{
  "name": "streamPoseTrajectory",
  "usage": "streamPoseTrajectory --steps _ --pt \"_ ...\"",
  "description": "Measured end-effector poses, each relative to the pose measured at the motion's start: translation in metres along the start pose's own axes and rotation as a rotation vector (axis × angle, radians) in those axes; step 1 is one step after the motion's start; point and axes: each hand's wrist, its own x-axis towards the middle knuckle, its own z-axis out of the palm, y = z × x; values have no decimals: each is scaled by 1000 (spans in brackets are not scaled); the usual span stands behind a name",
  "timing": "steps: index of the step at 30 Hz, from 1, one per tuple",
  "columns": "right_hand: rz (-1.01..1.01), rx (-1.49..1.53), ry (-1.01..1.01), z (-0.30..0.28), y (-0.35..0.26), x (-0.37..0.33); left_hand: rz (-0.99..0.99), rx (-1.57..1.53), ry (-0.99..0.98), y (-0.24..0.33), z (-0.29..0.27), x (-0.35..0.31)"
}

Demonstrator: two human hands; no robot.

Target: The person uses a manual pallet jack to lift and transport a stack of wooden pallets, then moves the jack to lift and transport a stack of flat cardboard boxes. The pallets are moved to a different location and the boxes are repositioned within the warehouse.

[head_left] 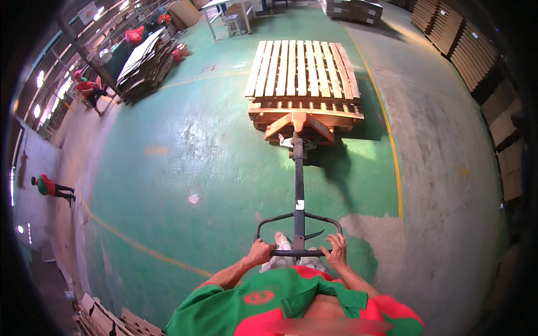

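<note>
A pallet jack stands in front of me, its dark looped handle [298,215] reaching back toward my body. My left hand [260,252] is closed around the left end of the handle's crossbar. At the right end, my right hand [336,250] rests against the bar with its fingers spread and raised rather than wrapped. The orange jack body [299,120] sits against a low stack of wooden pallets [304,70]. Its forks are hidden beneath the stack. A small lever [315,234] sticks out beside the handle's shaft.
Stacked flat cardboard [457,39] lines the right side. Flattened sheets [143,64] lean in a pile at the far left. Two people, one farther off [92,91] and one nearer [53,187], are on the left. A white table [227,8] stands at the back. Yellow lines mark the green floor.
</note>
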Motion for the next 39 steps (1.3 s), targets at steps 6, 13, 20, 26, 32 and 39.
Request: streamPoseTrajectory --steps 6,13,20,26,32,39 --pt "-207 -16 490 -70 -38 174 2 215 676 -9 -161 92" --pt "-227 -45 551 -50 -29 161 79 246 927 -11 -146 105" --pt "90 -24 -13 30 8 -6 -23 52 -91 -17 18 29" --pt "-4 -90 478 -40 -12 142 200 116 420 -11 -144 121" --pt "-160 -266 753 -72 -57 221 292 68 898 10 -235 181" --pt "175 -217 283 29 -42 -16 402 77 325 -21 -22 54"
